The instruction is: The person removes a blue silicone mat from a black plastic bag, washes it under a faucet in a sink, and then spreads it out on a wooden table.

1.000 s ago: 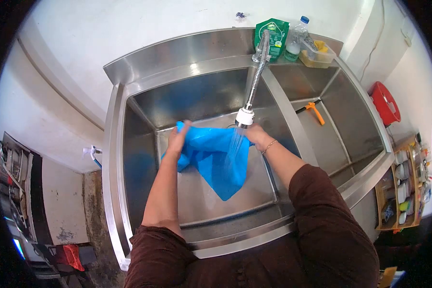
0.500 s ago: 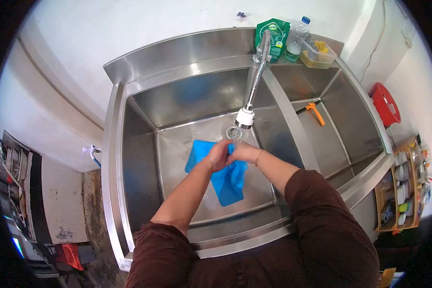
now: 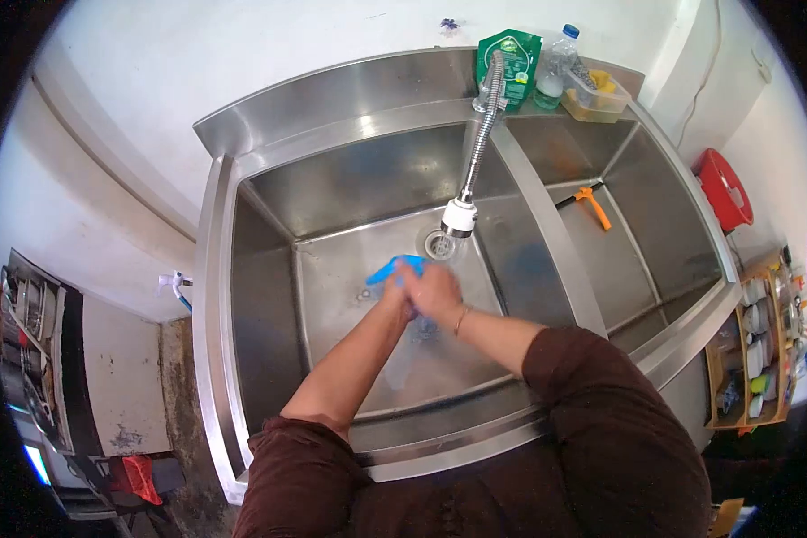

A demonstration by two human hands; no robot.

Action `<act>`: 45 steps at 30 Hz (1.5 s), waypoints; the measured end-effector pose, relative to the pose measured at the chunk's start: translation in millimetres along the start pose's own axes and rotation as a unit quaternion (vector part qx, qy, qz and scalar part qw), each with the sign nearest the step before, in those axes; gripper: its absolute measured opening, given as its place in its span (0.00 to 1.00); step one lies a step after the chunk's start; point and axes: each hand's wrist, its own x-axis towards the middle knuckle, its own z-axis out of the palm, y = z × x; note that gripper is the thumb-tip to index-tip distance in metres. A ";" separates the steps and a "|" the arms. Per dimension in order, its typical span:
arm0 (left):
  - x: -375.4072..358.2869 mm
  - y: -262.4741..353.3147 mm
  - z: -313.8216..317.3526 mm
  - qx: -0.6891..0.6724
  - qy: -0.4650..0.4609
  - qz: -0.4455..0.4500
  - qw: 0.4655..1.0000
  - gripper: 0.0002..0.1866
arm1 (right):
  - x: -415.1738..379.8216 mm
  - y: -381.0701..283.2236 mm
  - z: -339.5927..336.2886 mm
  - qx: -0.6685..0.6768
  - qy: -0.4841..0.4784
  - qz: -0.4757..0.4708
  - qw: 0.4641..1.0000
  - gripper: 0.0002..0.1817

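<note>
Bunched between my two hands is a blue cloth (image 3: 398, 267), low over the large steel basin (image 3: 341, 359). My left hand (image 3: 398, 294) is closed on it from the left, partly behind the other hand. Closed over the cloth from the right, my right hand (image 3: 435, 291) is slightly blurred and presses against the left. The white faucet head (image 3: 459, 218) hangs just above and to the right of my hands, on a flexible metal neck. Close behind them lies the round drain (image 3: 439, 244). Most of the cloth is hidden by my fingers.
In the smaller basin at right lies an orange-handled tool (image 3: 594, 208). A green pouch (image 3: 508, 72), a bottle (image 3: 556, 70) and a plastic tub (image 3: 595, 97) stand on the back ledge. A red basin (image 3: 724, 190) and a dish rack (image 3: 751, 354) are further right.
The blue cloth, spread and hanging before, is now gathered small between my hands. Both hands have shifted slightly left and away from under the faucet head.
</note>
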 end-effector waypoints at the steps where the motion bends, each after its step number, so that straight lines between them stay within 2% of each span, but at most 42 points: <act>1: 17.6 -15.4 57.1 0.190 0.227 0.000 0.955 0.20 | 21.6 18.5 0.4 -0.062 0.013 0.035 0.997 0.30; 2: 32.3 -27.5 91.4 0.363 0.434 0.001 0.824 0.17 | 21.4 26.4 -7.8 -0.062 0.016 0.033 0.997 0.30; 3: 37.6 -34.6 92.6 0.296 0.423 -0.031 0.856 0.14 | 17.1 33.8 -15.4 -0.015 0.063 0.057 0.996 0.30; 4: 35.9 -35.6 88.2 0.293 0.422 -0.032 0.857 0.14 | 11.3 39.6 -18.3 0.028 0.109 0.082 0.990 0.30; 5: 33.2 -34.4 76.0 0.256 0.414 0.013 0.874 0.13 | 0.0 32.9 -8.1 0.049 0.071 0.019 0.996 0.27; 6: 29.0 -29.4 62.8 0.217 0.406 0.058 0.886 0.13 | -11.3 24.8 3.2 0.046 0.070 0.021 0.996 0.27; 7: 30.6 -3.9 14.0 0.218 0.388 -0.018 0.896 0.12 | -25.4 4.5 8.3 0.049 0.055 -0.013 0.997 0.28; 8: 24.8 0.4 39.7 0.221 0.391 -0.016 0.893 0.12 | -31.5 -8.8 12.0 0.056 0.040 -0.050 0.996 0.28; 9: 16.8 1.6 65.8 0.281 0.423 0.039 0.860 0.13 | -24.1 -6.7 15.2 0.062 0.039 -0.052 0.996 0.28; 10: 12.0 -0.3 85.9 0.337 0.452 0.091 0.821 0.14 | -12.3 4.3 17.9 0.041 0.019 0.001 0.999 0.27; 11: 16.7 -0.1 85.1 0.315 0.407 0.046 0.856 0.13 | -1.3 15.2 16.5 0.016 0.001 0.052 0.999 0.27; 12: 21.9 -1.1 84.6 0.317 0.404 0.049 0.857 0.13 | 10.2 26.7 12.7 0.016 0.004 0.049 0.999 0.27; 13: 26.8 -4.6 85.5 0.334 0.397 0.014 0.855 0.13 | 19.3 39.3 6.6 0.291 -0.101 0.141 0.941 0.28; 14: 27.9 -10.7 99.9 0.346 0.392 -0.024 0.852 0.12 | 18.6 34.9 -8.5 0.537 -0.197 0.224 0.789 0.30; 15: 24.3 -17.5 114.2 0.338 0.367 -0.077 0.863 0.15 | 19.5 31.5 -26.6 0.544 -0.289 0.254 0.746 0.30; 16: 24.2 -16.5 112.3 0.336 0.367 -0.078 0.864 0.15 | 28.1 45.7 -17.5 0.544 -0.288 0.255 0.746 0.30; 18: 23.1 -9.4 102.7 0.341 0.319 -0.096 0.879 0.21 | 54.1 79.6 11.3 0.448 -0.229 0.126 0.855 0.27; 19: 23.2 -6.1 89.0 0.343 0.318 -0.095 0.879 0.21 | 50.2 72.1 4.5 0.448 -0.229 0.124 0.855 0.27; 20: 23.1 -2.4 74.5 0.310 0.377 -0.083 0.869 0.24 | 41.6 55.9 -8.4 0.262 -0.181 0.092 0.944 0.25; 21: 23.6 0.5 60.0 0.275 0.434 -0.071 0.855 0.27 | 37.2 45.1 -15.5 0.063 -0.123 0.056 0.989 0.22; 22: 22.5 2.0 67.9 0.276 0.431 -0.071 0.856 0.27 | 32.2 39.7 -8.1 0.062 -0.120 0.056 0.989 0.22; 24: 15.1 6.2 92.6 0.148 0.382 -0.038 0.911 0.31 | 7.1 26.5 24.1 -0.002 -0.073 -0.074 0.995 0.27; 25: 18.4 13.5 33.4 0.236 0.391 -0.041 0.889 0.32 | -8.0 19.6 35.8 0.001 -0.074 -0.072 0.995 0.27; 26: 16.9 14.2 42.3 0.236 0.394 -0.042 0.888 0.32 | -24.8 10.5 44.8 0.029 0.038 -0.102 0.994 0.30; 27: 16.4 12.6 51.6 0.219 0.338 -0.045 0.914 0.30 | -34.7 5.5 48.8 0.056 0.149 -0.130 0.979 0.33; 28: 17.5 8.9 69.6 0.202 0.278 -0.049 0.938 0.28 | -28.0 9.9 45.0 0.057 0.149 -0.129 0.979 0.33; 30: 30.1 -14.9 109.0 0.177 0.279 -0.016 0.944 0.25 | 3.9 30.2 28.8 0.108 0.171 0.052 0.978 0.36; 31: 36.4 -26.9 117.3 0.215 0.259 0.019 0.942 0.25 | 17.5 43.8 24.2 0.105 0.172 0.049 0.978 0.36; 32: 39.9 -35.8 118.6 0.249 0.239 0.052 0.937 0.26 | 27.6 57.8 18.5 0.205 0.125 0.067 0.968 0.37; 33: 44.6 -39.7 101.2 0.291 0.257 0.052 0.920 0.28 | 32.4 71.3 18.5 0.303 0.077 0.086 0.946 0.38; 34: 44.2 -38.5 102.6 0.288 0.257 0.049 0.921 0.28 | 24.1 65.9 18.9 0.300 0.078 0.090 0.946 0.38; 36: 37.8 -15.3 109.9 0.185 0.416 -0.065 0.888 0.30 | -3.1 23.1 19.6 0.216 -0.068 0.173 0.959 0.34; 37: 29.8 -2.9 103.8 0.197 0.360 0.004 0.912 0.29 | -19.2 3.7 19.3 0.216 -0.069 0.169 0.959 0.34; 39: 23.2 10.9 90.0 0.201 0.368 -0.024 0.907 0.28 | -47.8 -21.2 21.3 0.148 -0.085 0.029 0.985 0.34; 40: 21.8 13.9 77.8 0.202 0.377 -0.054 0.902 0.27 | -39.6 -12.3 29.2 0.149 -0.089 0.028 0.984 0.34; 41: 23.0 12.4 51.3 0.201 0.329 -0.072 0.920 0.23 | -24.5 5.6 40.5 0.171 -0.054 0.036 0.983 0.34; 42: 24.8 3.5 39.6 0.201 0.330 -0.074 0.919 0.23 | -13.4 18.2 43.0 0.193 -0.017 0.046 0.980 0.35; 43: 31.9 -7.7 33.1 0.265 0.370 -0.032 0.890 0.21 | -10.4 13.0 23.1 0.182 0.121 0.004 0.976 0.32; 44: 36.3 -13.1 54.9 0.325 0.405 0.012 0.855 0.20 | 4.5 24.9 16.5 0.179 0.122 0.002 0.976 0.32; 45: 33.2 -17.0 75.5 0.293 0.416 -0.027 0.861 0.17 | 19.6 44.3 14.4 0.174 0.068 0.028 0.982 0.31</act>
